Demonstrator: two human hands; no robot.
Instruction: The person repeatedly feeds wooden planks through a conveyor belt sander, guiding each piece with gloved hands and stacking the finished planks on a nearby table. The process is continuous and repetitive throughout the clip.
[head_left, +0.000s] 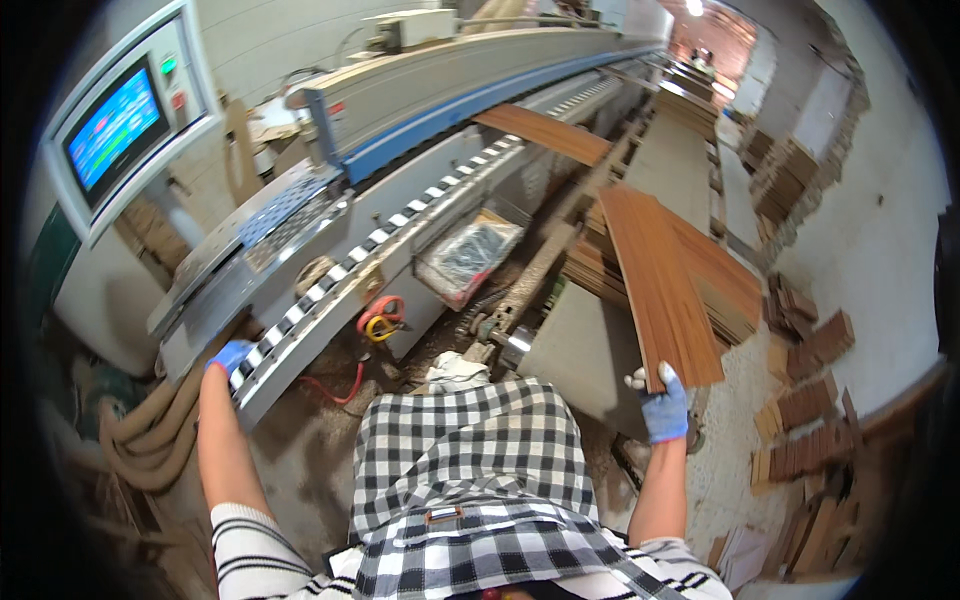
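Observation:
My right hand (664, 408), in a blue and white work glove, grips the near end of a reddish-brown wood-grain board (662, 290). The board slants over a stack of similar panels (735, 310), its far end resting on them. At the left, my left hand (231, 356), gloved in blue, is closed over the near end of a roller rail (345, 268); its fingers show only in part. Farther along that rail another brown board (548, 133) lies across the rollers, one end under the long machine's beam (480, 75).
A control panel with a lit screen (115, 125) stands at the left. Below the rail are a plastic-lined tray (472, 255), red-handled tool (381, 317) and red hose (340, 392). Thick ribbed hoses (150, 450) coil at lower left. Wood pieces (805, 440) are stacked along the right wall.

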